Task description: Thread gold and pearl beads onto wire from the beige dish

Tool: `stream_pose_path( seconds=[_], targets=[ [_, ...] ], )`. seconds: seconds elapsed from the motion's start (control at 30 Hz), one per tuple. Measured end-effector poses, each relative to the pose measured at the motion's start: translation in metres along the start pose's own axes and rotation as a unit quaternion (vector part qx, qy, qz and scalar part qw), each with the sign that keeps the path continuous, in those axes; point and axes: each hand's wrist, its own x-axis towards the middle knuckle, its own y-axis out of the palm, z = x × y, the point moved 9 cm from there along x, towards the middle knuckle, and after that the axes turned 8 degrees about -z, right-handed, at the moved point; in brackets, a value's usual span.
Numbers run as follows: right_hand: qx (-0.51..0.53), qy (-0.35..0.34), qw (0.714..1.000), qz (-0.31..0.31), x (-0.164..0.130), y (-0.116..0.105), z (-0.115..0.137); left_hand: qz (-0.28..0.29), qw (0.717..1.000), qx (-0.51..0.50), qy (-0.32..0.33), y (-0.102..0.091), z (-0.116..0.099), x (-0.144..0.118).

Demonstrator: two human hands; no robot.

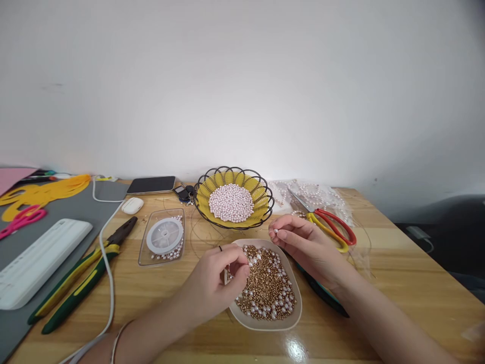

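Left hand: the left hand (pixel 217 278) hangs over the near-left edge of the white dish (pixel 297 316), fingertips pinched together among the beads; whether a bead or the thread sits between them I cannot tell.
Right hand: the right hand (pixel 306 245) hovers at the dish's far rim, thumb and forefinger closed on one small pearl (pixel 276 231).
Beads: the gold and white beads (pixel 269 288) lie heaped in the dish, at the table's near middle.
Handling: the beads are likely light, hard, smooth and round, so they roll and slip; best pinched singly by the fingertips across the sides, leaving the hole free.
Thread: a thin wire (pixel 197 232) loops on the table (pixel 397 283) beyond the dish; it looks springy and hard to see.
Nearby: a wire basket (pixel 261 194) of pink beads, scissors (pixel 331 225), pliers (pixel 81 275), a thread spool (pixel 164 235) in a clear tray.
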Motion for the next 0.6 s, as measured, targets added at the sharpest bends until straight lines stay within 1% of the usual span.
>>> stream_pose_path(
  seconds=[0.47,0.6],
  targets=[
    [-0.047,-0.021,0.999,-0.019,0.0,-0.0014,0.0047,0.005,1.0,0.0,-0.003,0.0012,0.0008,-0.0009],
    [-0.052,-0.026,0.998,-0.013,-0.0002,-0.0013,0.0053,0.009,1.0,-0.004,-0.013,0.0015,0.002,-0.001]
  ],
)
